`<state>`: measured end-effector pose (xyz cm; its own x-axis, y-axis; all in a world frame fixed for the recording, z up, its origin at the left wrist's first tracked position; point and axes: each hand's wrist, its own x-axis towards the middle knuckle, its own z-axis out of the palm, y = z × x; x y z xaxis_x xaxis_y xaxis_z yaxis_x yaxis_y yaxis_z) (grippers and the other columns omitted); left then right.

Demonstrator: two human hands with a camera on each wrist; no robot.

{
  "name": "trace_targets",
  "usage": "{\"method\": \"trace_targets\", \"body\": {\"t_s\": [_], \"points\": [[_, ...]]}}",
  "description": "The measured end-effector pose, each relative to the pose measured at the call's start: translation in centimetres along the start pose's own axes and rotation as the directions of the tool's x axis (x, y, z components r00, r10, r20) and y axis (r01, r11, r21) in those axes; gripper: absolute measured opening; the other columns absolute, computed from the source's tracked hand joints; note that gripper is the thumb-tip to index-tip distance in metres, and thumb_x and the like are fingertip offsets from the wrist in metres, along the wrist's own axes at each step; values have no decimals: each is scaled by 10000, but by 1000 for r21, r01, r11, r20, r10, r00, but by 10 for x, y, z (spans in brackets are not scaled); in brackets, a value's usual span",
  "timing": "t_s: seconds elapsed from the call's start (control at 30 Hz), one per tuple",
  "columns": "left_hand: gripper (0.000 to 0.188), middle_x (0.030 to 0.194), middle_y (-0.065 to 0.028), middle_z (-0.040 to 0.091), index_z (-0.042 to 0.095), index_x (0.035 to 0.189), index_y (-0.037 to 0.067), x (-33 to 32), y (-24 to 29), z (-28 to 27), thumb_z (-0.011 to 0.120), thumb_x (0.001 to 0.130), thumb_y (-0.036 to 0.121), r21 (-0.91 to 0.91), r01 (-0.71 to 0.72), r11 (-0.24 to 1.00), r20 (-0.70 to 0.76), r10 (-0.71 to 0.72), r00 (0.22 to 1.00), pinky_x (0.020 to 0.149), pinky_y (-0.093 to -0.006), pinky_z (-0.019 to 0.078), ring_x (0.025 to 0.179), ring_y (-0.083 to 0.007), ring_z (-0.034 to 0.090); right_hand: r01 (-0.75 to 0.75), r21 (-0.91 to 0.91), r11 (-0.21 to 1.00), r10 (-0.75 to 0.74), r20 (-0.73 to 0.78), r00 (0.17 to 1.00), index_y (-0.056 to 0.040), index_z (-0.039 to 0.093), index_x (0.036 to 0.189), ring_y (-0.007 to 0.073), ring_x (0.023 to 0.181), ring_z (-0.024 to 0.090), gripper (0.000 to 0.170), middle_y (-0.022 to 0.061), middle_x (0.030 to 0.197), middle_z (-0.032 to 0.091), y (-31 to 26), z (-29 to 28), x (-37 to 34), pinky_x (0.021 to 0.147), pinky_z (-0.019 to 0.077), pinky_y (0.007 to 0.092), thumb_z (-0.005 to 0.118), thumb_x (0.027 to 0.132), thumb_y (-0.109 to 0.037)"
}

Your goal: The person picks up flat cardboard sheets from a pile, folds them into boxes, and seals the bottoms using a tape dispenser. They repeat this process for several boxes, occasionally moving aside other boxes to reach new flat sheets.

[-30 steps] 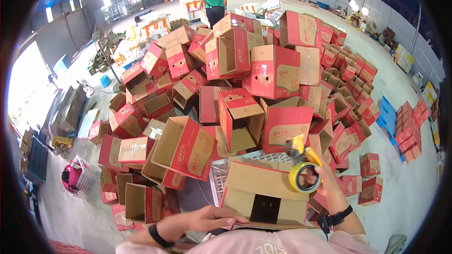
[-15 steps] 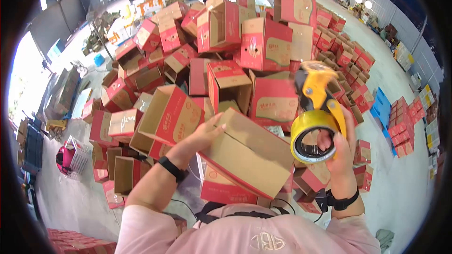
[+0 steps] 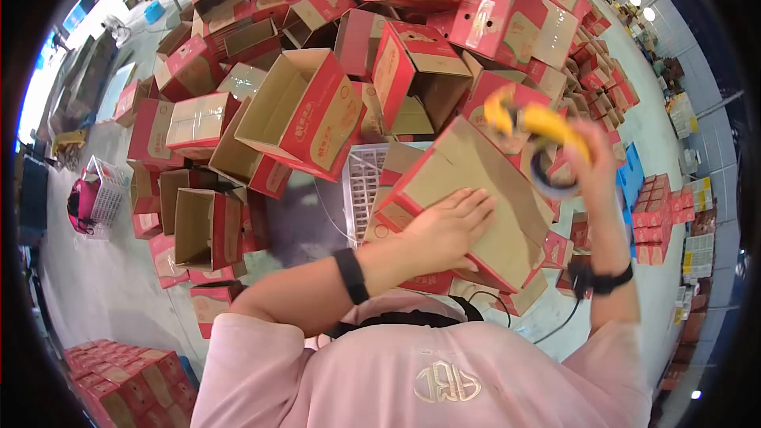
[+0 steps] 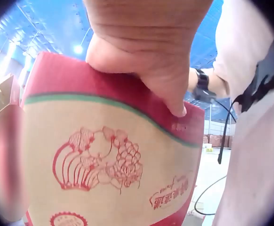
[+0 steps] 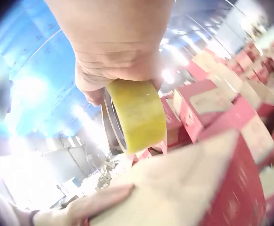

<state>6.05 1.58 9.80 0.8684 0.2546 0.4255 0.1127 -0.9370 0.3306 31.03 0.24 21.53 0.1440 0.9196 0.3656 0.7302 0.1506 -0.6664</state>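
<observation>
Leftmost by the carton being worked on is an open-topped red carton [image 3: 321, 123], beyond its far left side; a white plastic crate [image 3: 365, 182] shows nearer, just left of the worked carton. The left hand [image 3: 448, 230] has shifted from the worked carton's left end to the middle of its brown face, and the worked carton [image 3: 507, 238] now sits turned and tilted. The dark gap in that face a second ago no longer shows. I judge that the flaps are in and the carton is steadied, though I can make out no tape on it.

The left hand lies palm down, its straight fingers together across the face and its thumb over the near edge, against the printed side [image 4: 99, 155]. It presses rather than encloses; the forearm comes in from the left, elbow out.

Above the worked carton's right end is the yellow tape dispenser [image 3: 547, 123], apart from the face in the head view and blurred. The right hand [image 3: 590, 158] grips it closely, fingers by the yellow tape roll [image 5: 141, 115], with the forearm raised steeply from the right of the body.
</observation>
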Motion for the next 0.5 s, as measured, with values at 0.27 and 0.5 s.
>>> {"method": "trace_targets", "body": {"t_s": [0.27,0.5], "points": [[835,1388,-174,417,456,1298,-43,-2,-3,8,661,692,493,-36,37,999,6,-37,999,1123,-409,231,1322,-293,355,407,-414,814,169,840,515,-4,683,862,200,747,618,437,116,800,658,-98,230,197,643,477,342,687,754,-427],[776,1390,-162,420,468,1297,-30,-2,-2,6,651,715,449,-15,12,1000,44,-12,999,1118,-401,242,1317,-289,365,615,-385,688,330,921,207,4,678,880,262,740,633,416,158,792,658,-126,198,156,673,493,389,630,773,-395]]}}
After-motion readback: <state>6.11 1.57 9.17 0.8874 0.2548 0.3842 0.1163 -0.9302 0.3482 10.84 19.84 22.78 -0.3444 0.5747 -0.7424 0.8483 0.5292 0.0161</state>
